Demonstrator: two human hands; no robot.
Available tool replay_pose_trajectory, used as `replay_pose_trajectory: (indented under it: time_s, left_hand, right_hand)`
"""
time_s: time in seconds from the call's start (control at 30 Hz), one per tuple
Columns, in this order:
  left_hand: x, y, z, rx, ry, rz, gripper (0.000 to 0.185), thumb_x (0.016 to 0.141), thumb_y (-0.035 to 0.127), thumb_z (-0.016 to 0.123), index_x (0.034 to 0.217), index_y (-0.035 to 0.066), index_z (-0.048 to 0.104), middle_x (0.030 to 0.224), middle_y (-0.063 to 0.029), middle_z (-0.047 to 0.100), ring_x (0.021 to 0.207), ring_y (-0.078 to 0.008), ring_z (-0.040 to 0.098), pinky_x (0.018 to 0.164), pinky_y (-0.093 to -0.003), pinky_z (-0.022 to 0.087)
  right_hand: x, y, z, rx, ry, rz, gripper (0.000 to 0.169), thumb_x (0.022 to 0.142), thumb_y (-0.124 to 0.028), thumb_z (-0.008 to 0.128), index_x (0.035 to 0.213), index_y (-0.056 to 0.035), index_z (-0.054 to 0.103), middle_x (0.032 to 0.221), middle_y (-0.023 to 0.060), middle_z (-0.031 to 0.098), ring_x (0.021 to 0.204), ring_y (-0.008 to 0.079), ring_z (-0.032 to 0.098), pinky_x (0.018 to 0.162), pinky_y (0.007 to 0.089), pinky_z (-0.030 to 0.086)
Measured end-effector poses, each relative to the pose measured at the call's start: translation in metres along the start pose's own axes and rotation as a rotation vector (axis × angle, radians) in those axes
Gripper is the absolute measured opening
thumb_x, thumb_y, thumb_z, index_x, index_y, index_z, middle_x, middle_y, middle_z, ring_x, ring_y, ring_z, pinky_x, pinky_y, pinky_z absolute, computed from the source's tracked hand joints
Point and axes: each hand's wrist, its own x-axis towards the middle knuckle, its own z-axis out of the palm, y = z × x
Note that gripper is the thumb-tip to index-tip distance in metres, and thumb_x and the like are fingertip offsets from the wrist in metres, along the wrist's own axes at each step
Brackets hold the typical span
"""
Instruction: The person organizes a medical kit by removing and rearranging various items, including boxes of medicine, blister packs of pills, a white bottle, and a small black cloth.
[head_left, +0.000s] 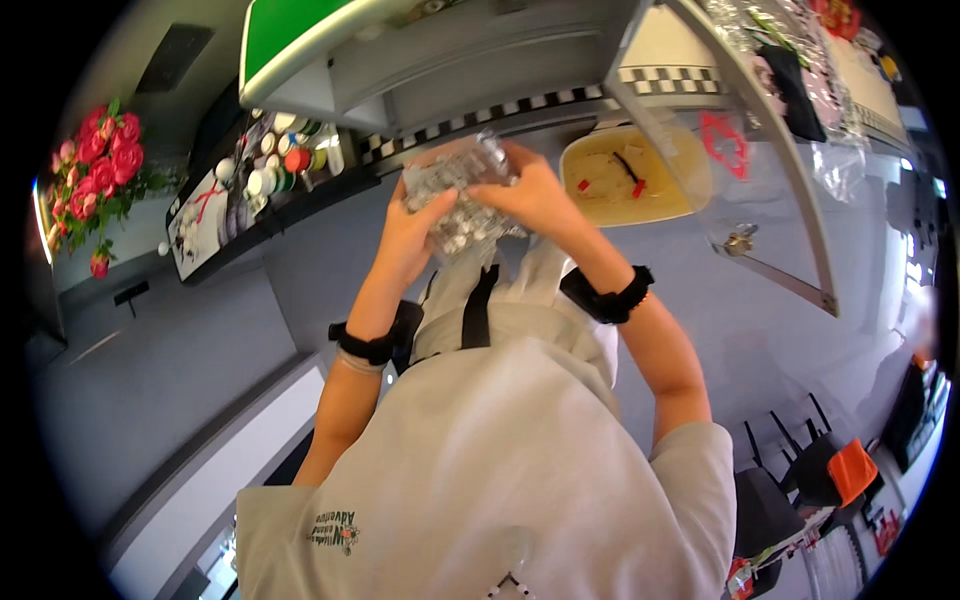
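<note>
A crinkled clear plastic bag of small silvery pieces (459, 214) is held up in front of my body between both hands. My left hand (409, 236) grips its left side, with the thumb lying across the front. On the right side, my right hand (536, 191) clasps the bag's upper edge, its thumb pointing inward near the left one. The bag's far side and most of my fingertips are hidden behind it. What the silvery pieces are is too unclear to tell.
A grey cabinet (465, 71) with a green top (281, 34) stands ahead, its framed glass door (780, 135) swung out on the right. A yellow bin (637, 214) holds scraps. Several bottles and jars (281, 161) crowd a dark ledge; pink flowers (97, 161) and dark chairs (765, 510) flank me.
</note>
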Motion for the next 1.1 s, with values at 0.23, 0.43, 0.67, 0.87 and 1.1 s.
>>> replay_pose_trajectory:
  time_s: [0.23,0.43,0.67,0.87,1.1]
  left_hand:
    - [0.000,-0.001,0.022,-0.016,-0.028,0.027,0.047,0.080,0.000,0.063,0.122,0.004,0.042,0.107,-0.0096,0.056,0.095,-0.0184,0.059,0.079,-0.0315,0.052]
    - [0.013,0.003,0.029,0.001,-0.067,0.015,0.046,0.080,-0.001,0.063,0.120,0.000,0.040,0.109,-0.0133,0.054,0.094,-0.0197,0.060,0.079,-0.0320,0.054]
    - [0.018,0.009,0.032,0.003,-0.087,-0.015,0.048,0.078,-0.001,0.066,0.119,0.002,0.041,0.109,-0.0100,0.054,0.095,-0.0194,0.059,0.080,-0.0336,0.053]
    - [0.014,0.012,0.030,0.057,-0.069,-0.039,0.049,0.077,0.002,0.068,0.119,0.004,0.043,0.106,-0.0078,0.055,0.094,-0.0173,0.058,0.079,-0.0316,0.052]
    - [-0.003,0.028,0.020,0.062,0.019,0.022,0.052,0.078,0.000,0.066,0.123,0.004,0.040,0.110,-0.0084,0.054,0.097,-0.0172,0.057,0.081,-0.0314,0.050]
  right_hand:
    - [-0.015,-0.015,-0.010,-0.131,0.182,-0.054,0.050,0.073,-0.020,0.068,0.109,0.0067,0.049,0.107,0.0206,0.049,0.100,0.0289,0.052,0.087,0.0342,0.042]
    - [-0.086,-0.088,-0.055,-0.519,0.380,-0.385,0.036,0.074,-0.010,0.067,0.106,0.0016,0.055,0.107,0.0141,0.054,0.096,0.0293,0.054,0.084,0.0351,0.045]
    - [-0.158,-0.175,-0.194,-0.557,0.975,-0.579,0.013,0.089,-0.003,0.047,0.096,0.0016,0.057,0.081,0.0084,0.061,0.069,0.0137,0.056,0.065,0.0241,0.047]
    - [-0.037,-0.112,-0.370,-1.089,0.797,-0.280,0.031,0.082,-0.024,0.063,0.105,-0.0035,0.058,0.099,0.0151,0.060,0.092,0.0264,0.058,0.080,0.0339,0.046]
    - [0.023,-0.063,-0.391,-1.530,0.634,0.057,0.058,0.076,-0.037,0.065,0.125,-0.0104,0.047,0.116,0.0200,0.049,0.106,0.0367,0.051,0.086,0.0442,0.044]
